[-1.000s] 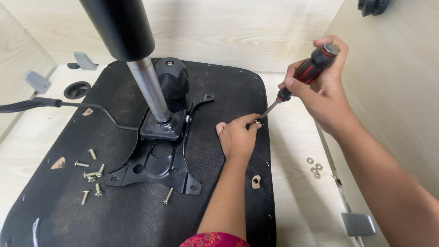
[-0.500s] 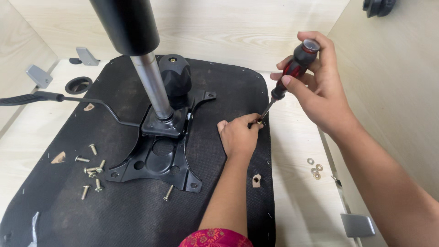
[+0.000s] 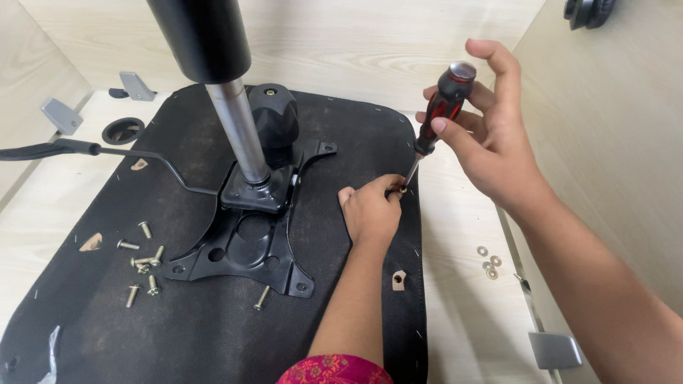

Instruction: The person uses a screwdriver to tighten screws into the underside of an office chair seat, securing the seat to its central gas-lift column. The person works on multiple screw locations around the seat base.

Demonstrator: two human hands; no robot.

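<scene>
An upturned chair seat (image 3: 178, 334) with a black fabric underside lies on a pale wooden surface. My left hand (image 3: 371, 213) rests near the seat's right edge, fingertips pinching a small screw (image 3: 403, 189). My right hand (image 3: 491, 135) grips a red-and-black screwdriver (image 3: 440, 112), held nearly upright, with its tip on that screw. A black metal mechanism plate (image 3: 245, 245) with a gas-lift column (image 3: 231, 114) sits at the seat's middle.
Several loose bolts (image 3: 142, 263) lie on the seat at left, one more bolt (image 3: 262, 297) by the plate. Small washers (image 3: 489, 262) lie on the wood at right. A black lever (image 3: 85, 149) reaches left. Grey brackets (image 3: 60, 114) sit at far left; another grey bracket (image 3: 555, 348) is at lower right.
My right hand has lifted the screwdriver handle from a slant toward upright, with the tip staying at the screw. My left hand has stayed in place.
</scene>
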